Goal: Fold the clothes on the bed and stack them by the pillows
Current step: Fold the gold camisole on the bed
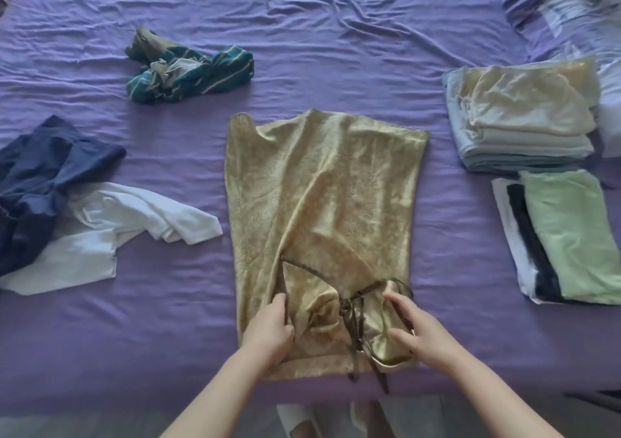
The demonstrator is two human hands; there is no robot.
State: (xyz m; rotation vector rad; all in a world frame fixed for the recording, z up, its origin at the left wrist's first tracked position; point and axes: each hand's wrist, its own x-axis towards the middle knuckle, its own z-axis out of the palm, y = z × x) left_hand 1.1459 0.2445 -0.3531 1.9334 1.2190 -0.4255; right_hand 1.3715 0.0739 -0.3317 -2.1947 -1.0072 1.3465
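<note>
Purple bed [336, 51]: gold satin slip [319, 195], slippery, limp. My left hand [268, 332] and right hand [415, 328] pinch its bodice; best held at seams.

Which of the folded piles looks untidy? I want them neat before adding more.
The upper stack near the pillows has a rumpled cream garment on top, not lying flat. The lower pile is fanned out, its green top layer shifted right, leaving dark and white edges exposed.

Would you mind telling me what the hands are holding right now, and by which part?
Both hands hold the gold dress at its top end: left hand at the neckline edge, right hand on the cup beside the brown ties.
</note>
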